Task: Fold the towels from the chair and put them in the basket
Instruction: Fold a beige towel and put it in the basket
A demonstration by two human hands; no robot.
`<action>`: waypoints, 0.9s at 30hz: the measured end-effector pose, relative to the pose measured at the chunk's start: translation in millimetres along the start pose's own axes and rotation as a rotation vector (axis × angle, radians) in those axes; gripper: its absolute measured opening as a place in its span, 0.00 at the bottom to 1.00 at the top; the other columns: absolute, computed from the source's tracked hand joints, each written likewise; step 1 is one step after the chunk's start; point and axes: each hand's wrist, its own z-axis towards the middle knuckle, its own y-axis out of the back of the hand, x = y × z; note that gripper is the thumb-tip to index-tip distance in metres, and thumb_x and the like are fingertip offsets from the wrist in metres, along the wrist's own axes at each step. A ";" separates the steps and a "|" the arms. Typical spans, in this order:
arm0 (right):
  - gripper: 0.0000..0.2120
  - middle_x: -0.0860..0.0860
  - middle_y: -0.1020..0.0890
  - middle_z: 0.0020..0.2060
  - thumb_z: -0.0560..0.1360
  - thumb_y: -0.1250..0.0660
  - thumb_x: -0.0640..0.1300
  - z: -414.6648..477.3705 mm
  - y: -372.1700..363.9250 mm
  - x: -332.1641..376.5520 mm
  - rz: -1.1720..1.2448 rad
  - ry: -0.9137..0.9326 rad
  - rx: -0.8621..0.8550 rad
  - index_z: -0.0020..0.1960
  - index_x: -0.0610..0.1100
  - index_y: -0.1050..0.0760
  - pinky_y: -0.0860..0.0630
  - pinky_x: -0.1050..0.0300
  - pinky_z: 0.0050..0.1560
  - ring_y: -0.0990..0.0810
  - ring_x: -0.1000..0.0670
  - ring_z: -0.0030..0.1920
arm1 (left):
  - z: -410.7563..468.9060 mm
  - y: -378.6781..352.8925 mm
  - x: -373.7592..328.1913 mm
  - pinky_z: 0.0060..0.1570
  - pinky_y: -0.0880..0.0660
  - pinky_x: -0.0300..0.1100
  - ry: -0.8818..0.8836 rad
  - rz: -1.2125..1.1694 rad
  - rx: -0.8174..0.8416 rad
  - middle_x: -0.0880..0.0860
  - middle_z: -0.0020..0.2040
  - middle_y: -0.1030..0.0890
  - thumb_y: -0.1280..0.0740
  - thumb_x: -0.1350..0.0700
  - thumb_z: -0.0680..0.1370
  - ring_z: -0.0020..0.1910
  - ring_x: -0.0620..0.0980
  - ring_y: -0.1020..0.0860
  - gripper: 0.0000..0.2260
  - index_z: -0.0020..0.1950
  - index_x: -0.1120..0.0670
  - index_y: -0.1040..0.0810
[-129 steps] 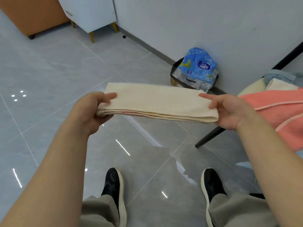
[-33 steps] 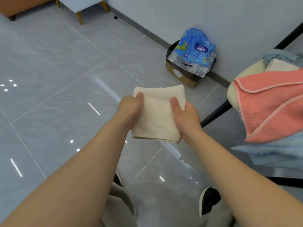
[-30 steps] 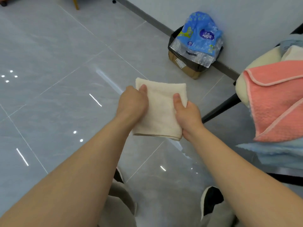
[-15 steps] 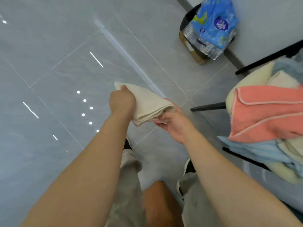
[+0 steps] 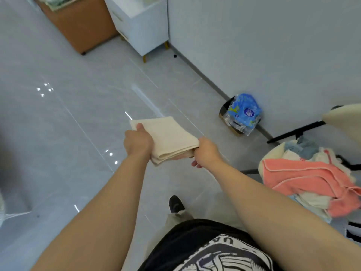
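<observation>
While I look down at the grey tiled floor, my left hand grips the folded cream towel at its left edge and my right hand clasps its right corner, holding it in mid-air, well apart from the towel pile on the chair.

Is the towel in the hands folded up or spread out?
Folded. The cream towel is a small pad with stacked layers showing at its near edge, held between the left hand and right hand.
</observation>
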 end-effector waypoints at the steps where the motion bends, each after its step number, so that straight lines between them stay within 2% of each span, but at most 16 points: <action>1: 0.16 0.42 0.15 0.45 0.76 0.45 0.37 0.8 0.5 18.3 0.065 0.004 0.108 0.57 0.42 0.21 0.16 0.49 0.37 0.14 0.44 0.36 | 8.3 12.7 -13.2 0.62 0.29 0.52 -0.057 0.027 -0.011 0.63 0.68 0.26 0.45 0.44 0.84 0.66 0.64 0.26 0.25 0.71 0.63 0.33; 2: 0.16 0.41 0.15 0.48 0.78 0.44 0.36 2.8 2.8 34.6 0.133 0.012 0.206 0.59 0.42 0.21 0.18 0.50 0.40 0.14 0.43 0.40 | 16.8 24.2 -26.9 0.61 0.30 0.51 -0.120 0.058 -0.017 0.63 0.68 0.26 0.45 0.44 0.84 0.66 0.64 0.27 0.24 0.70 0.63 0.33; 4: 0.17 0.41 0.16 0.55 0.78 0.40 0.32 8.6 12.3 60.9 0.274 0.013 0.406 0.62 0.44 0.23 0.19 0.48 0.52 0.15 0.42 0.51 | 32.2 43.5 -56.4 0.58 0.31 0.50 -0.247 0.111 -0.014 0.62 0.66 0.24 0.46 0.44 0.84 0.64 0.63 0.26 0.24 0.69 0.62 0.32; 6: 0.26 0.43 0.17 0.58 0.73 0.39 0.28 26.2 20.8 81.0 0.482 -0.039 0.576 0.66 0.48 0.26 0.26 0.44 0.65 0.18 0.41 0.57 | 48.9 54.1 -87.8 0.51 0.33 0.47 -0.377 0.147 -0.007 0.59 0.58 0.22 0.45 0.43 0.84 0.57 0.61 0.25 0.22 0.65 0.61 0.30; 7: 0.28 0.43 0.18 0.59 0.72 0.39 0.30 41.0 22.4 91.3 0.585 -0.077 0.599 0.69 0.48 0.29 0.29 0.42 0.69 0.19 0.40 0.58 | 58.4 56.7 -104.3 0.48 0.34 0.46 -0.437 0.157 0.002 0.57 0.53 0.23 0.45 0.43 0.84 0.53 0.59 0.25 0.21 0.63 0.60 0.30; 9: 0.29 0.41 0.20 0.61 0.72 0.36 0.42 78.2 16.5 114.9 0.775 -0.153 0.559 0.74 0.45 0.33 0.32 0.41 0.71 0.21 0.39 0.57 | 79.8 57.5 -138.1 0.47 0.35 0.46 -0.539 0.187 0.028 0.53 0.49 0.25 0.45 0.43 0.84 0.48 0.57 0.27 0.19 0.60 0.58 0.30; 10: 0.29 0.41 0.20 0.61 0.74 0.34 0.50 99.8 10.5 130.0 0.835 -0.170 0.533 0.74 0.44 0.32 0.33 0.40 0.72 0.21 0.39 0.58 | 93.0 55.8 -155.0 0.46 0.35 0.45 -0.573 0.201 0.046 0.52 0.48 0.25 0.45 0.43 0.84 0.47 0.55 0.27 0.18 0.60 0.57 0.30; 12: 0.33 0.43 0.19 0.62 0.76 0.37 0.66 142.7 -3.6 166.6 0.952 -0.176 0.524 0.71 0.43 0.27 0.33 0.39 0.73 0.20 0.40 0.62 | 123.8 50.3 -188.9 0.43 0.34 0.45 -0.618 0.234 0.079 0.50 0.45 0.26 0.45 0.42 0.84 0.44 0.52 0.28 0.17 0.58 0.56 0.30; 14: 0.35 0.45 0.17 0.60 0.74 0.39 0.72 180.7 -14.6 209.7 1.055 -0.184 0.463 0.67 0.46 0.23 0.28 0.39 0.69 0.19 0.41 0.61 | 157.9 47.2 -223.0 0.36 0.36 0.42 -0.641 0.285 0.100 0.47 0.42 0.27 0.45 0.42 0.84 0.39 0.46 0.28 0.16 0.55 0.54 0.31; 16: 0.35 0.48 0.14 0.55 0.71 0.36 0.73 213.5 -15.5 255.5 1.019 -0.216 0.327 0.64 0.47 0.22 0.22 0.42 0.63 0.16 0.43 0.56 | 195.1 50.7 -257.7 0.34 0.36 0.41 -0.636 0.316 0.111 0.47 0.41 0.27 0.45 0.42 0.84 0.38 0.43 0.29 0.17 0.54 0.55 0.31; 18: 0.37 0.49 0.15 0.53 0.70 0.37 0.75 239.4 -14.4 298.4 0.892 -0.237 0.219 0.62 0.45 0.22 0.20 0.44 0.59 0.16 0.44 0.53 | 232.5 60.3 -290.6 0.38 0.35 0.45 -0.602 0.335 0.104 0.47 0.42 0.26 0.45 0.42 0.84 0.39 0.44 0.28 0.17 0.55 0.56 0.30; 22: 0.35 0.47 0.19 0.56 0.78 0.47 0.70 283.5 -9.6 384.5 0.575 -0.096 0.014 0.65 0.41 0.25 0.24 0.48 0.61 0.21 0.45 0.55 | 312.7 75.5 -347.5 0.44 0.33 0.46 -0.524 0.301 0.049 0.50 0.44 0.24 0.45 0.41 0.84 0.45 0.53 0.24 0.20 0.56 0.58 0.26; 24: 0.32 0.45 0.19 0.58 0.81 0.47 0.66 309.4 -5.7 428.6 0.509 -0.038 -0.070 0.65 0.40 0.25 0.26 0.52 0.59 0.22 0.44 0.55 | 353.3 78.4 -373.8 0.45 0.33 0.46 -0.466 0.252 0.037 0.51 0.45 0.24 0.44 0.41 0.83 0.47 0.54 0.25 0.21 0.55 0.58 0.24; 27: 0.31 0.43 0.20 0.59 0.82 0.47 0.64 351.2 2.0 473.7 0.449 -0.032 -0.095 0.65 0.38 0.26 0.26 0.50 0.60 0.22 0.42 0.58 | 401.1 79.2 -404.7 0.45 0.30 0.47 -0.359 0.212 0.071 0.53 0.48 0.21 0.40 0.41 0.82 0.45 0.53 0.24 0.21 0.55 0.59 0.24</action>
